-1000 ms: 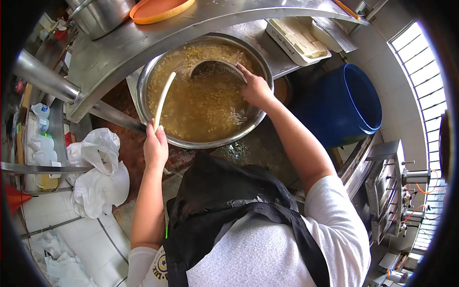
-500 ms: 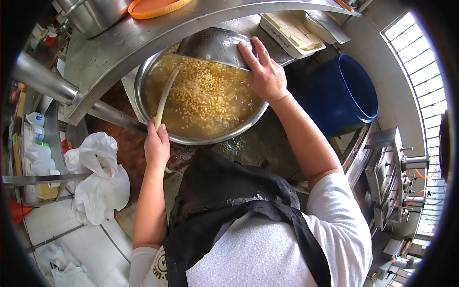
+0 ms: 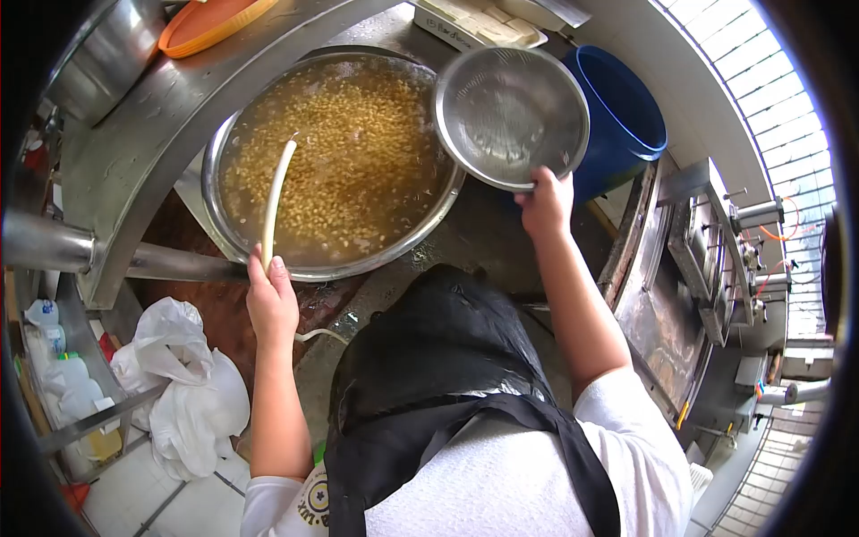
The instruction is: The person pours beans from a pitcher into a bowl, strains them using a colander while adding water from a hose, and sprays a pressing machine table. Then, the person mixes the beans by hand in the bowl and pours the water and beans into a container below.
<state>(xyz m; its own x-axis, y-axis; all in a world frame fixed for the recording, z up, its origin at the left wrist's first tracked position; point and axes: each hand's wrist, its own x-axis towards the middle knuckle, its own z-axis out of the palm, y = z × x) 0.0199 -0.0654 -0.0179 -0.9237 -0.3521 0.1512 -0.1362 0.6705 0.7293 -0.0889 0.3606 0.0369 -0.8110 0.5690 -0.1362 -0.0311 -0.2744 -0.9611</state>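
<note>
A wide metal basin [image 3: 213, 192] holds cloudy brownish water with many pale yellow beans or kernels [image 3: 344, 152] in it. My left hand [image 3: 272, 300] is closed around a whitish hose [image 3: 276, 192], whose tip points into the basin over the water. With my right hand [image 3: 547, 204] I grip the rim of a perforated metal colander [image 3: 512, 116]. The colander is out of the water, at the basin's right edge, its bowl facing up, and I see no beans inside it.
A steel shelf [image 3: 179, 116] with an orange lid [image 3: 210, 25] and a large pot [image 3: 106, 63] curves over the left. Behind the colander stands a blue barrel [image 3: 617, 103]. White plastic bags [image 3: 183, 394] lie lower left, and a metal machine frame [image 3: 702, 251] is at right.
My right hand has lifted the colander from the basin's far side and brought it right, now gripping its near rim. The hose stays in my left hand; the whole view has shifted.
</note>
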